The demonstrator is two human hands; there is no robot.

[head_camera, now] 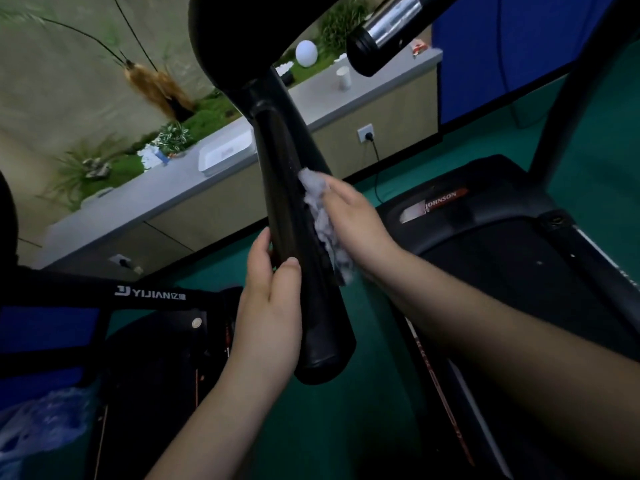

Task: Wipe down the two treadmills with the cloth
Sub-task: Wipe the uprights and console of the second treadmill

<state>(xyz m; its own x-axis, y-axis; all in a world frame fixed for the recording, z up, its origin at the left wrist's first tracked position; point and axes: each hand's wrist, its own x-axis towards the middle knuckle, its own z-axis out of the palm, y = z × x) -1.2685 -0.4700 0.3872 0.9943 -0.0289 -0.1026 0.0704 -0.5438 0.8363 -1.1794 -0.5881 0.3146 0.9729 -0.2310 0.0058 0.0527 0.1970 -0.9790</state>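
Fluffy cloth (325, 223) against smooth handrail (298, 244)

I see a pale grey-white cloth (323, 220) against a glossy black handrail (298, 216), a black treadmill (491, 244) with a red-and-silver logo plate, green floor (346, 427), grey tabletop (166, 192), blue wall panel (502, 46).

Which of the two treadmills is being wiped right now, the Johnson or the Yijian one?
The Johnson treadmill: both hands are on its handlebar; the Yijian sits untouched, lower left.
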